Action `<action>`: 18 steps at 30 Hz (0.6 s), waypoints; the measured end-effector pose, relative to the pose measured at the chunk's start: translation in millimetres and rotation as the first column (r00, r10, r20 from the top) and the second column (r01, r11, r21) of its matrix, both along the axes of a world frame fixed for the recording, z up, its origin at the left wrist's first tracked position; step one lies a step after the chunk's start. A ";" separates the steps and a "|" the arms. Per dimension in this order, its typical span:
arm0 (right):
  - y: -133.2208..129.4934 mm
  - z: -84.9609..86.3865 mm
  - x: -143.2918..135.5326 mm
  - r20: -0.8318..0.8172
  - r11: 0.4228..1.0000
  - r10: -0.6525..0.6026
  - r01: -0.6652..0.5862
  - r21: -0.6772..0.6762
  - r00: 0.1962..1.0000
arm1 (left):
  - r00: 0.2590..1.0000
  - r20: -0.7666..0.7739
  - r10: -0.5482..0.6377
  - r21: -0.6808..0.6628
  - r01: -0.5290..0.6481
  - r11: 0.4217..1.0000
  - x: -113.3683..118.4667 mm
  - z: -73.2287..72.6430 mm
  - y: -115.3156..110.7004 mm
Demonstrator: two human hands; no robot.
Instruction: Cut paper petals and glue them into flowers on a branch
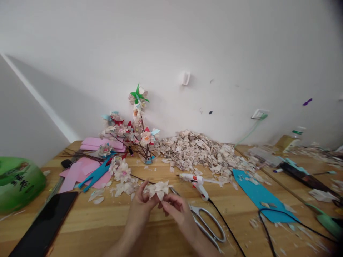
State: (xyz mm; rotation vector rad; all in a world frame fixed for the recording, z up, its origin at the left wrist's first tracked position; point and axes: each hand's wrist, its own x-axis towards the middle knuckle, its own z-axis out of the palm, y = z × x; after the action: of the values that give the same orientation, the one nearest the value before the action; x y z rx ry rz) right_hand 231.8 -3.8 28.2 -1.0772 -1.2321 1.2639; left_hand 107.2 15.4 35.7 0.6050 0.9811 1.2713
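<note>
Between my two hands is a cream-white handmade flower (pixel 160 189) with pointed petals. My left hand (pixel 142 204) holds it from the left, its fingers closed at the flower's base. From the right, my right hand (pixel 175 207) pinches at the lower edge of the same flower; its fingertips are partly hidden. Just beyond my hands lie several finished pale flowers (pixel 122 172) with pink centres, on a dark twig. Silver-handled scissors (pixel 207 225) rest beside my right hand, their blades partly covered. A white glue gun (pixel 197 184) lies on the table behind them.
A big heap of pale petal scraps (pixel 198 150) lies against the wall. Flowered branches stand in a clear cup (pixel 149 159). Pink paper (pixel 87 169), a phone (pixel 45 225) and a green bag (pixel 20 184) are left; a blue sheet (pixel 264 200) and black cord (pixel 226 223) right.
</note>
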 end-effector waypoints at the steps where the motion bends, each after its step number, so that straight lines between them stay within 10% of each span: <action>1: 0.9 -0.3 0.9 -0.028 1.000 0.002 -0.002 -0.009 1.000 | 1.000 -0.013 -0.011 0.004 0.011 1.000 -0.3 -1.4 1.4; 18: 9.9 -19.6 5.0 -0.219 0.996 0.067 -0.079 -0.045 0.974 | 0.994 -0.056 -0.093 -0.010 0.092 0.996 -3.5 -1.3 2.6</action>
State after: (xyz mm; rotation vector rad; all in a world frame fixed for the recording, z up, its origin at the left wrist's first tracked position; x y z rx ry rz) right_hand 236.8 6.1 8.6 -0.9111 -1.0852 1.4372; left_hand 103.7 18.1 34.5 0.6758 0.9928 1.1737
